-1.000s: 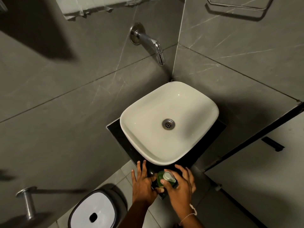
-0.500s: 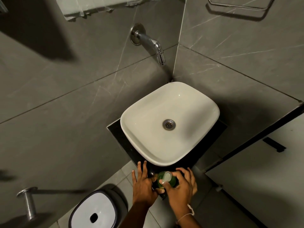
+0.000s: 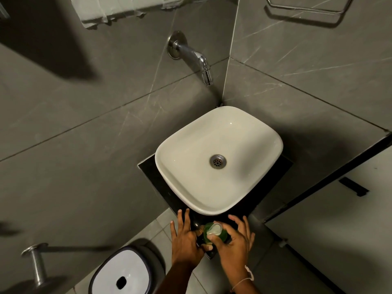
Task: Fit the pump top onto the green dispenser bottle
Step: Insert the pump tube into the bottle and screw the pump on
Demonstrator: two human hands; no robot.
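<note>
The green dispenser bottle (image 3: pixel 209 236) stands on the near corner of the black counter (image 3: pixel 158 183), just below the basin. A white pump top (image 3: pixel 214 229) sits on its mouth. My left hand (image 3: pixel 186 240) wraps the bottle's left side, thumb against it, the other fingers stretched toward the counter edge. My right hand (image 3: pixel 233 242) pinches the pump top with thumb and forefinger while its other fingers spread apart. The bottle's lower body is hidden by both hands.
A white square basin (image 3: pixel 263 166) with a metal drain fills the counter. A chrome tap (image 3: pixel 197 60) juts from the grey tiled wall above. A white-lidded bin (image 3: pixel 121 274) stands on the floor at lower left, a metal holder (image 3: pixel 37 264) beside it.
The pump top has turned: its nozzle, pointing lower right a second ago, is now foreshortened. My right hand has rotated on it and its outer fingers have spread. The left hand has stayed put.
</note>
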